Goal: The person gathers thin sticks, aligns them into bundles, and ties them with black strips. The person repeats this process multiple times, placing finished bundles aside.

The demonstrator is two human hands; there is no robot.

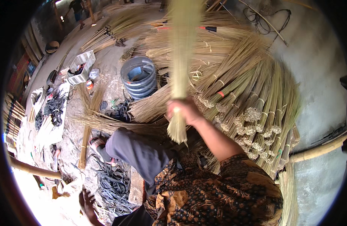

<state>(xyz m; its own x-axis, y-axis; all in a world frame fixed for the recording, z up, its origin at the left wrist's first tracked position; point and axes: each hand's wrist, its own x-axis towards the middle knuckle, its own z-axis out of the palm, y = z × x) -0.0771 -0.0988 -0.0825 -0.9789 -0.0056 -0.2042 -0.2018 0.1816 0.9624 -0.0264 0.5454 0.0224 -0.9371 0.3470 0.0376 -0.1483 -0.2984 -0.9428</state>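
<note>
My right hand (184, 111) is closed around the lower part of a bundle of thin dry stalks (179, 75). The bundle stands upright in front of me, blurred toward its top, and its cut ends fan out below my fist. At the lower left my left hand (87, 203) is held away from the bundle, with its dark fingers apart and nothing seen in them. Dark rubber-like strips (112, 186) lie in a heap on the ground beside that hand. Close to my right arm are many tied stalk bundles (252, 109), piled with their cut ends toward me.
A ribbed round tub (138, 81) stands ahead, and a white plastic crate (81, 67) is farther left. Loose stalks (86, 132) cross on the floor by my foot. A bamboo pole (318, 148) sticks out at the right. Far back, a person (77, 9) is partly visible.
</note>
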